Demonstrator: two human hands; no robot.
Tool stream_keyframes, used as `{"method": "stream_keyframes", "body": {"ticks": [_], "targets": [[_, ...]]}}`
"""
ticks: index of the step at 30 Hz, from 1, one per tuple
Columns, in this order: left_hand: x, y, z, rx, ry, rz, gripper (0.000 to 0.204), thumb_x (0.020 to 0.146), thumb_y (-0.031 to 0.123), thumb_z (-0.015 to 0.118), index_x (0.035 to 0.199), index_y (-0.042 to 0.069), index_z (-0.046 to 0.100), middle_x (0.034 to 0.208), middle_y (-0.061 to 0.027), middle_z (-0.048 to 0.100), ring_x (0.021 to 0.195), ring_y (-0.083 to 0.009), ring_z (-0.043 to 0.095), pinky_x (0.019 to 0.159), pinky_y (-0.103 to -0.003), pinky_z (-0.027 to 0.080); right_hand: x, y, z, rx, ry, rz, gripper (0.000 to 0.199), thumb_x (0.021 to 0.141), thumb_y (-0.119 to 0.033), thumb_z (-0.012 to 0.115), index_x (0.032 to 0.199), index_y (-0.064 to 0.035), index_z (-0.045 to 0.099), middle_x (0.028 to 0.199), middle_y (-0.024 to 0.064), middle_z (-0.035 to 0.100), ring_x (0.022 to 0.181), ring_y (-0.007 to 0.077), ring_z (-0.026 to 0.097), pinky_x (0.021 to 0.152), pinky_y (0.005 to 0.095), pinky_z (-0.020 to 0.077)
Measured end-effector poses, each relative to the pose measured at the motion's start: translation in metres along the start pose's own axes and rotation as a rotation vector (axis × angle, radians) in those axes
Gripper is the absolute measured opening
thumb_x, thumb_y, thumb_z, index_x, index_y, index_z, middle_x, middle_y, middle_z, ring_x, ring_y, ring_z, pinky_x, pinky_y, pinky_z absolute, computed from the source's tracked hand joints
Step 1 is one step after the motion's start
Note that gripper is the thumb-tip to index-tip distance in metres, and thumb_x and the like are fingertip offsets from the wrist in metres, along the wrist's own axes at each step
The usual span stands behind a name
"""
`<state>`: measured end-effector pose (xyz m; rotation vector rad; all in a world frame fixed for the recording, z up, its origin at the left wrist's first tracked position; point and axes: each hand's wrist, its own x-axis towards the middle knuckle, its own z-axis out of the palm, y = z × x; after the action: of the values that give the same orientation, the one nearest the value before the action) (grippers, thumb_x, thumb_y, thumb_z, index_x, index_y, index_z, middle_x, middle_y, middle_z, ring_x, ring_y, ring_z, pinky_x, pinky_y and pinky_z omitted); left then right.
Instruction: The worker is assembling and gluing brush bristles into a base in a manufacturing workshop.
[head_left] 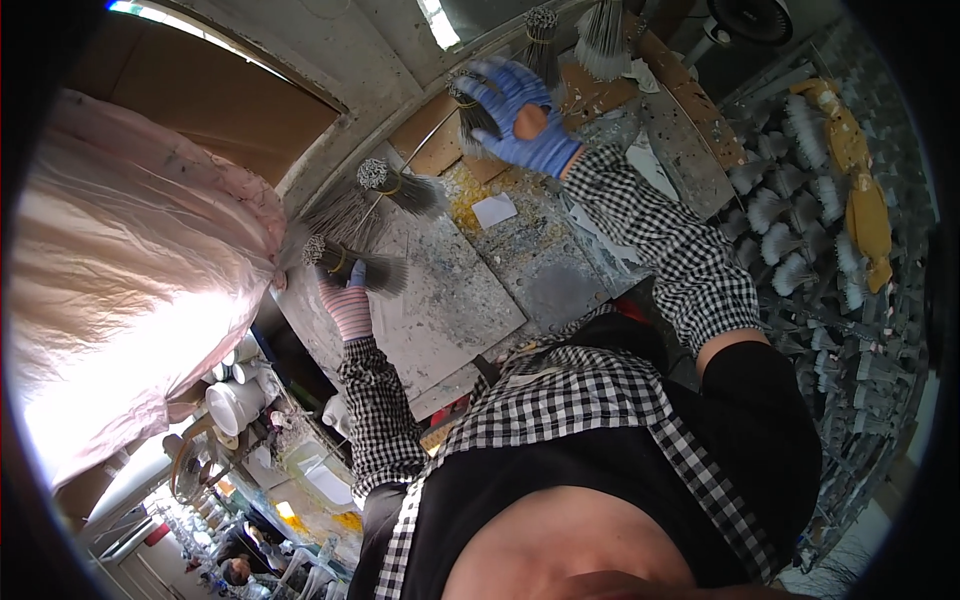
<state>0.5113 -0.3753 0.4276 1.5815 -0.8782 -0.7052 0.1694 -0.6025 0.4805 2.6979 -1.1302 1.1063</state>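
My left hand (348, 305), in a pink and blue striped glove, is closed round a bundle of thin grey wires (385, 275) with looped ends, held low over the board. Farther off to the right, my right hand (522, 120), in a blue striped glove with a hole in its back, has its fingers curled over the top of another wire bundle (474, 122). Between the hands stands a third wire bundle (410, 195), tied with a yellowish band. A thin straight rod (425, 143) runs slanting from the right hand's bundle toward it.
A paint-spattered board (460, 320) covers the worktop, with a white paper piece (494, 210) beyond. More wire bundles (603, 45) stand at the back. Racks of pale fan-shaped pieces (785, 225) fill the right; pink sheeting (150, 260) hangs left. A person (240, 568) is at lower left.
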Motion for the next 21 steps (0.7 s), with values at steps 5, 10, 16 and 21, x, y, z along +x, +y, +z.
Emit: {"method": "stream_keyframes", "body": {"ticks": [5,10,16,21], "targets": [[-0.001,0.010,0.006,-0.021,-0.009,-0.023,0.067,0.081,-0.006,0.072,0.140,0.002,0.041,0.131,-0.0099,0.057,0.115,-0.0176,0.057,0.102,-0.032,0.044,0.017,-0.010,0.047,-0.107,0.012,0.073,0.058,0.083,-0.037,0.068,0.138,-0.0329,0.050,0.140,0.0065,0.047,0.133,0.0291,0.042,0.115,0.0495,0.0298],[-0.001,0.009,0.001,-0.004,-0.015,-0.020,0.067,0.082,-0.005,0.073,0.140,0.001,0.040,0.133,-0.0104,0.057,0.116,-0.0181,0.057,0.102,-0.032,0.044,0.024,0.013,0.052,-0.357,-0.035,-0.016,0.045,0.089,-0.035,0.058,0.134,-0.0365,0.053,0.138,0.0045,0.051,0.131,0.0289,0.045,0.118,0.0497,0.0242],[-0.003,0.007,0.004,-0.004,-0.031,-0.033,0.065,0.083,-0.004,0.073,0.140,0.001,0.041,0.131,-0.0106,0.058,0.114,-0.0179,0.058,0.101,-0.032,0.045,0.031,0.058,0.011,-0.583,-0.217,0.020,0.047,0.088,-0.035,0.056,0.135,-0.0337,0.052,0.140,0.0044,0.050,0.133,0.0263,0.043,0.121,0.0494,0.0183],[-0.004,0.007,0.002,0.050,-0.011,-0.056,0.065,0.082,-0.006,0.072,0.139,0.001,0.042,0.128,-0.0095,0.059,0.112,-0.0174,0.059,0.099,-0.031,0.046,0.039,0.060,-0.015,-0.474,-0.264,-0.048,0.061,0.080,-0.047,0.062,0.133,-0.0172,0.051,0.142,0.0087,0.046,0.138,0.0348,0.033,0.121,0.0514,0.0146]]}}
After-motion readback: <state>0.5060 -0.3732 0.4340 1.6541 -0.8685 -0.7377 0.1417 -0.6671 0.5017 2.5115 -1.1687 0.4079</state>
